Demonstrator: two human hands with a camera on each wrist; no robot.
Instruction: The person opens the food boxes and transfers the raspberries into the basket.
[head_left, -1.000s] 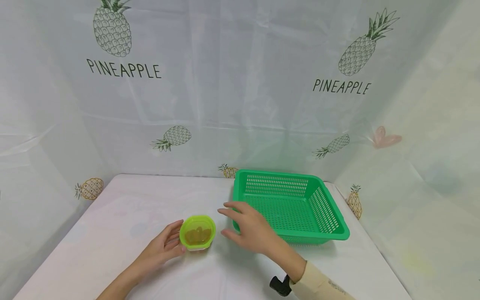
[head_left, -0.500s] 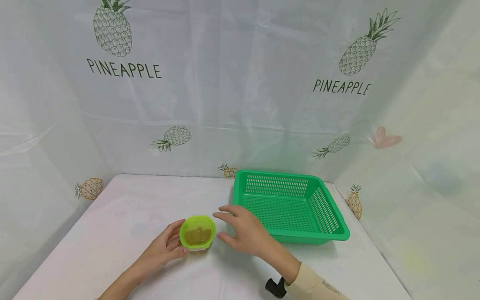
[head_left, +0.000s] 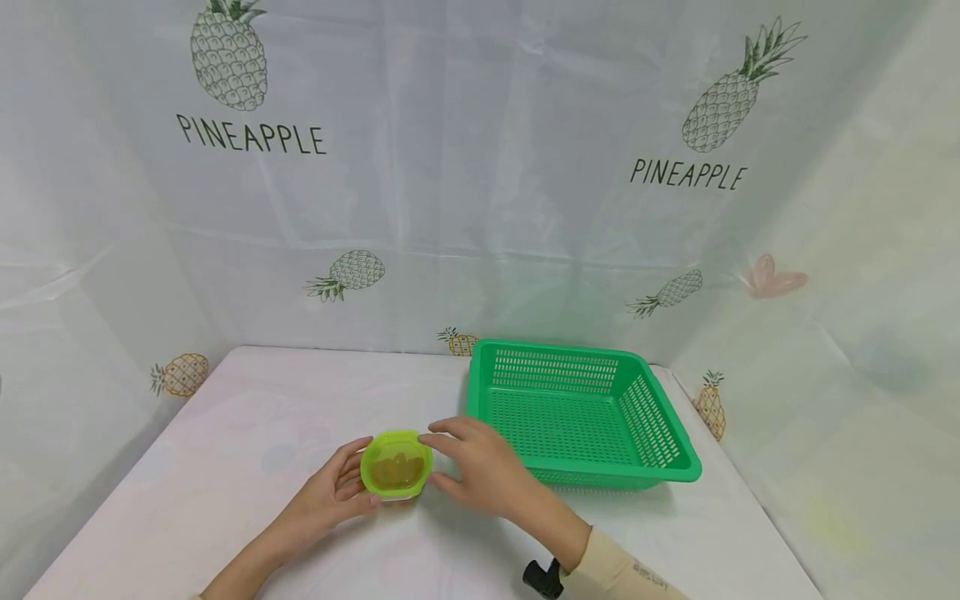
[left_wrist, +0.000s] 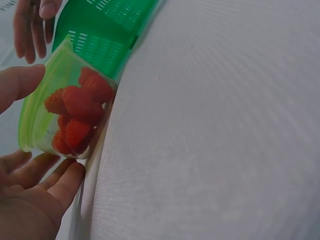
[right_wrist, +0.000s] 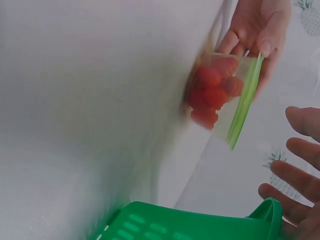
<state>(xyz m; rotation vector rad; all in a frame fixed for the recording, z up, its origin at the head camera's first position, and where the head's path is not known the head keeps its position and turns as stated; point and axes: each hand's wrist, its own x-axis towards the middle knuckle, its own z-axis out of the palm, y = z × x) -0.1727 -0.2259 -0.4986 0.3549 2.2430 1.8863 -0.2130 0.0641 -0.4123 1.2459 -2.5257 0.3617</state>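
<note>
A small clear container (left_wrist: 80,107) with a see-through lime-green lid (head_left: 397,462) stands upright on the white-covered table. Red, bumpy berries that look like raspberries (left_wrist: 82,102) lie inside; through the lid they look brownish. My left hand (head_left: 321,504) holds the container from its left side, the thumb at the near edge of the lid and the fingers round the far side. My right hand (head_left: 480,467) reaches in from the right, its fingers spread and loosely bent. Its fingertips overlap the lid's right edge in the head view, but both wrist views show a gap.
A green perforated plastic basket (head_left: 573,478) stands at the back right, just beyond my right hand. White sheeting (head_left: 480,208) printed with pineapples hangs behind the table and at both sides. A small black object (head_left: 543,578) sits by my right sleeve (head_left: 607,567).
My right hand has moved left and slightly nearer, up to the container's lid. My left thumb has shifted a little to the right along the lid's edge. The container stays in place.
</note>
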